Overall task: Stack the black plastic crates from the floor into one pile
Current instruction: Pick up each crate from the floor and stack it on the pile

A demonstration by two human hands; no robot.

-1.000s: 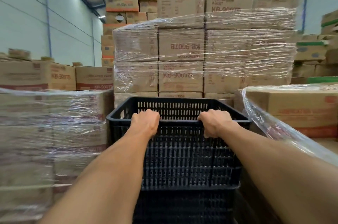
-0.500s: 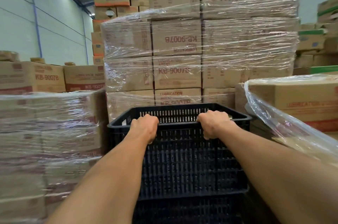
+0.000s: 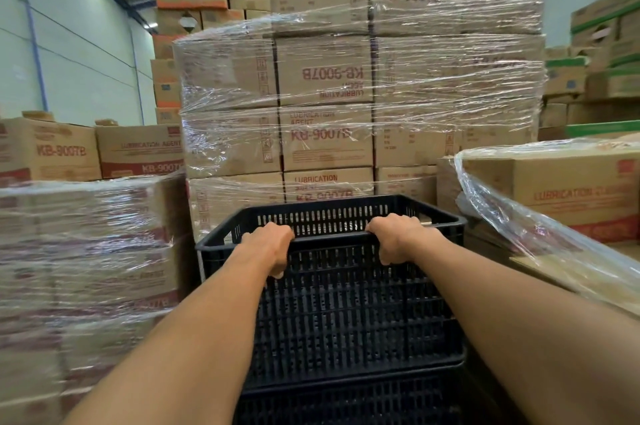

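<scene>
Left hand (image 3: 268, 244): fingers curled over near rim of top crate (image 3: 346, 313), gripping it
Right hand (image 3: 398, 237): grips the same rim, further right
Top crate: seated on lower crate (image 3: 346, 404), flanked by wrapped cartons (image 3: 86, 251)
Grip rationale: paired hold likely keeps the crate level while seating
Remaining crates: none in view

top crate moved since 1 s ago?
Yes, slightly down: the top crate now uncovers more of the lowest wrapped carton behind its far rim, though the head camera also shifted.
</scene>
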